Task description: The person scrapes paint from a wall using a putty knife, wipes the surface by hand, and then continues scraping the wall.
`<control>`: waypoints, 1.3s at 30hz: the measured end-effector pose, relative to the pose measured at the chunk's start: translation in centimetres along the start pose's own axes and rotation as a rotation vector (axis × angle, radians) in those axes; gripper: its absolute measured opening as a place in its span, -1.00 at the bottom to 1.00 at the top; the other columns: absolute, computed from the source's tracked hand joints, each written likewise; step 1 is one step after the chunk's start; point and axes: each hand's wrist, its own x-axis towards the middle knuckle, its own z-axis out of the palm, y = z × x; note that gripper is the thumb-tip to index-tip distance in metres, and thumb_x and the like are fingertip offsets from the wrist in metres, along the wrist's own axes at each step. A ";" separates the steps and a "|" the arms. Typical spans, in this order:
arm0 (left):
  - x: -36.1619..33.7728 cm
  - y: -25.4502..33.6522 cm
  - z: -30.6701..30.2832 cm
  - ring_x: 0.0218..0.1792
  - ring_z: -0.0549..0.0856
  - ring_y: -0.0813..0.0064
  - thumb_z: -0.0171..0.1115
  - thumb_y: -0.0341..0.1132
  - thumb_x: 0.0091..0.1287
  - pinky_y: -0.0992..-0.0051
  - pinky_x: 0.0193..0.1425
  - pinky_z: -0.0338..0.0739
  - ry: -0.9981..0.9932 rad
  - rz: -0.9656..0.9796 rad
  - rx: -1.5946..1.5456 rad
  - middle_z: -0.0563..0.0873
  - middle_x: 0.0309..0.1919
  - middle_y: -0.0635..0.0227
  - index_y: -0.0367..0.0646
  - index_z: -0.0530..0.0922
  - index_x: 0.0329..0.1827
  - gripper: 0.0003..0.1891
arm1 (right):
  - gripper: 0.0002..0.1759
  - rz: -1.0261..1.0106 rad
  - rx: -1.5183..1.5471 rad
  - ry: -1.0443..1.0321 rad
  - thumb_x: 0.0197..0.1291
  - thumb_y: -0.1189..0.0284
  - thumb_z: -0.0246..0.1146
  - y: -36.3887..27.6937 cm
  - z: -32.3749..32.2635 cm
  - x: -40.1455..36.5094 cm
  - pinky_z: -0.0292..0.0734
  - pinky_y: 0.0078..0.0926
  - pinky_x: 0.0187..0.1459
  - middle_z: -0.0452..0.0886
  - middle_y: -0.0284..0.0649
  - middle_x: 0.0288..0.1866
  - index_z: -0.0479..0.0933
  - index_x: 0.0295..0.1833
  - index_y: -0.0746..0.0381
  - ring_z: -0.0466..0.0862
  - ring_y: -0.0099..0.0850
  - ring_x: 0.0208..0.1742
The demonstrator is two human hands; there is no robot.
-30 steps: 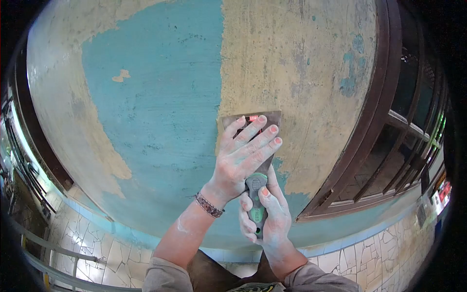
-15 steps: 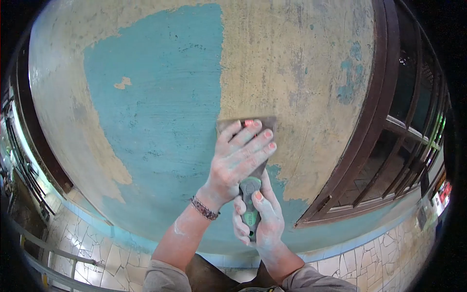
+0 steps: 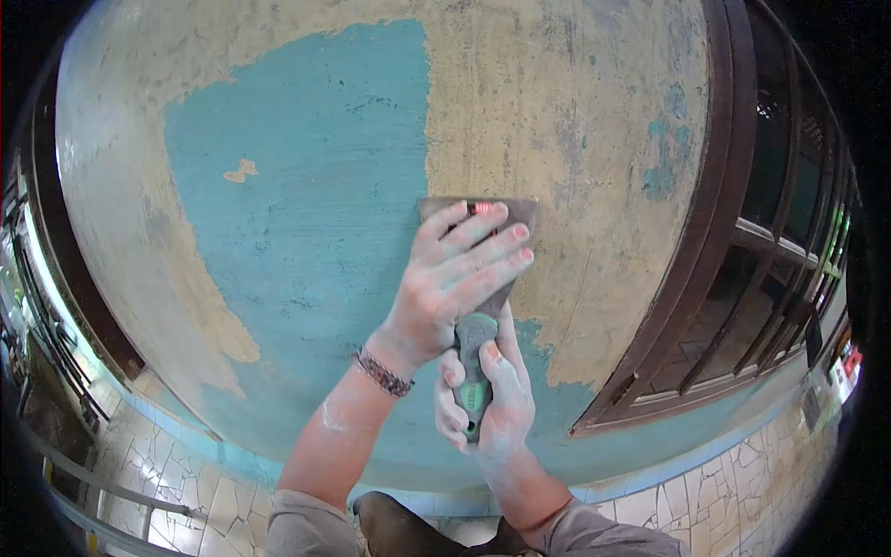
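A wide scraper [image 3: 476,332] with a grey and green handle lies against the wall, its metal blade [image 3: 525,210] pointing up. My right hand [image 3: 507,399] is closed around the handle, thumb along its front. Over the blade, my left hand [image 3: 455,278] lies flat with fingers stretched out and slightly apart, touching the metal. White dust coats both hands. The blade edge rests on the bare beige part of the wall [image 3: 501,121], just right of the border with the blue paint [image 3: 306,167]. Part of the blade is hidden under my left fingers.
A brown wooden window frame [image 3: 682,251] with barred panes borders the wall on the right. Grey metal rails [image 3: 121,487] stand at the lower left. The floor is cracked-pattern tile [image 3: 705,487]. A dark frame [image 3: 70,269] stands at the left.
Both hands and the scraper have moved a little up the wall. The blade edge sits higher on the beige area, and the grip looks the same.
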 end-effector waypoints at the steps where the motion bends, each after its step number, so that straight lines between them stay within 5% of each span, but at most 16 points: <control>1: 0.0 0.2 0.1 0.31 0.57 0.25 0.08 -0.24 0.35 0.15 0.46 0.26 0.010 -0.012 -0.004 0.70 0.16 0.31 -0.08 0.67 0.09 -0.67 | -0.27 -0.020 -0.004 -0.027 0.50 0.26 -0.11 -0.2 0.3 0.3 0.26 -0.57 -0.83 0.44 -0.15 -0.35 -0.31 0.63 -0.13 0.38 -0.47 -0.73; 32: 2.0 -1.1 -0.5 0.32 0.55 0.28 0.11 -0.23 0.34 0.14 0.45 0.28 0.016 0.007 -0.031 0.70 0.15 0.34 -0.05 0.66 0.12 -0.65 | -0.32 -0.045 0.050 -0.064 0.53 0.27 -0.15 -1.3 1.9 1.4 0.29 -0.61 -0.86 0.44 -0.18 -0.30 -0.27 0.63 -0.16 0.39 -0.51 -0.72; 39: 3.1 -1.1 -0.6 0.26 0.62 0.30 0.24 -0.27 0.30 0.22 0.41 0.33 0.084 -0.006 0.017 0.74 0.09 0.35 -0.03 0.72 0.01 -0.74 | -0.33 -0.047 0.032 -0.039 0.53 0.27 -0.15 -1.9 2.6 1.9 0.30 -0.61 -0.86 0.43 -0.18 -0.30 -0.25 0.63 -0.15 0.39 -0.51 -0.72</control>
